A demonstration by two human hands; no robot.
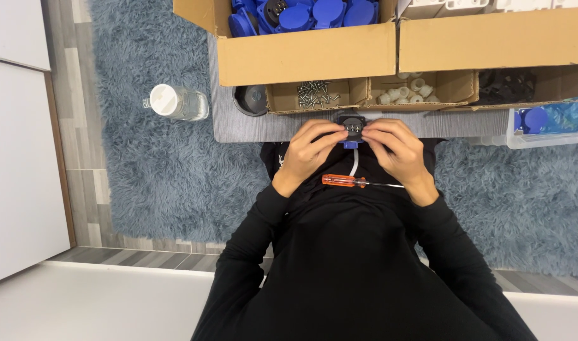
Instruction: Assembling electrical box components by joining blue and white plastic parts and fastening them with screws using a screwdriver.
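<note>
Pinching black socket part (351, 126) | between left hand (308, 151) and right hand (393, 151) | both grips holding it

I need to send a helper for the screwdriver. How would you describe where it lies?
Start at the person in black sitting at the grey table. Below both hands, the screwdriver lies across their lap. Its clear orange handle and thin metal shaft set it apart from the white cord beside it.

The person wears a plain black long-sleeved top; its sleeves reach the wrists of the bare left hand (308, 151) and right hand (396, 151). No rings or watch show.
</note>
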